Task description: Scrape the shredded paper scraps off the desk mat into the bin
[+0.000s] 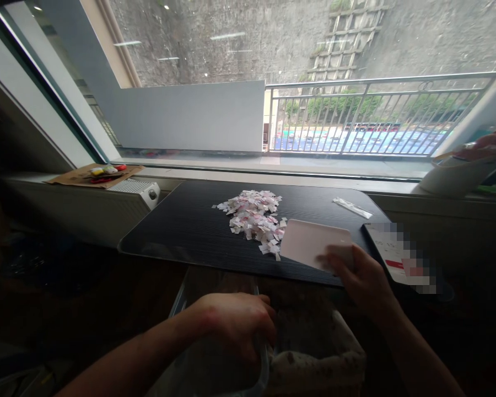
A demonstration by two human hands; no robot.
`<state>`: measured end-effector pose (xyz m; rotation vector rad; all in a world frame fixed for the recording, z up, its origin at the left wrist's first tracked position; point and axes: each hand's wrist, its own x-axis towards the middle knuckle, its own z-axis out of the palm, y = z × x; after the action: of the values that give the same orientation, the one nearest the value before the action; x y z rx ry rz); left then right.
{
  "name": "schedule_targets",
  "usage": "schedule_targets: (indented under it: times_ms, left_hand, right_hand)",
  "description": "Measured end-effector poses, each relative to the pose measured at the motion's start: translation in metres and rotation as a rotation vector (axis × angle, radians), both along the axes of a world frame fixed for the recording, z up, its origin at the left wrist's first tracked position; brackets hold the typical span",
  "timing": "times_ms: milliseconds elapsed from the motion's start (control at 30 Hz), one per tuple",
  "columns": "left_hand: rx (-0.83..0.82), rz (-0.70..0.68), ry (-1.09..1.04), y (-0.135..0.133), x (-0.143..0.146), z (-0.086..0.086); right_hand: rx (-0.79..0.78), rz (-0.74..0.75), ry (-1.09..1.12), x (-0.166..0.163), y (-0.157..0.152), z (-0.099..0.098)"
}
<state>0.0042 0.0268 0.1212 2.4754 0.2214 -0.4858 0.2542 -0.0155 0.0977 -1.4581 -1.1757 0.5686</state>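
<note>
Fingers of right hand (361,275) grip white card (310,242) beside blurred label (397,253); left hand (235,325) clutches tub (181,302).

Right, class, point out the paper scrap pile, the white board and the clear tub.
paper scrap pile (254,218): head view, middle of the heap.
white board (310,242): head view, middle of its bare face.
clear tub (179,303): head view, its left rim.

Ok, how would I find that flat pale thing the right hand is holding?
Under the big window sits a dark table. Near its front edge, just right of the heap of paper scraps, a flat pale card is held by the right hand. Unlike the tiny scraps and the printed sheet further right, it is one plain, smooth rectangle.
</note>
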Motion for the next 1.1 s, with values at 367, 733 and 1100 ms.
schedule_targets:
  times_ms: [367, 733, 1100]
  left_hand:
    - [0.040, -0.032, 0.025, -0.002, 0.003, 0.000]
    - [0.041, -0.021, 0.056, -0.002, 0.003, 0.006]
    - [0.110, -0.094, 0.073, -0.016, 0.021, 0.001]
  right_hand:
    - [-0.055, -0.052, -0.048, 0.001, -0.015, 0.014]
    - [-0.105, 0.020, 0.059, 0.011, -0.022, 0.011]
    - [-0.055, -0.260, -0.119, 0.037, -0.018, 0.001]
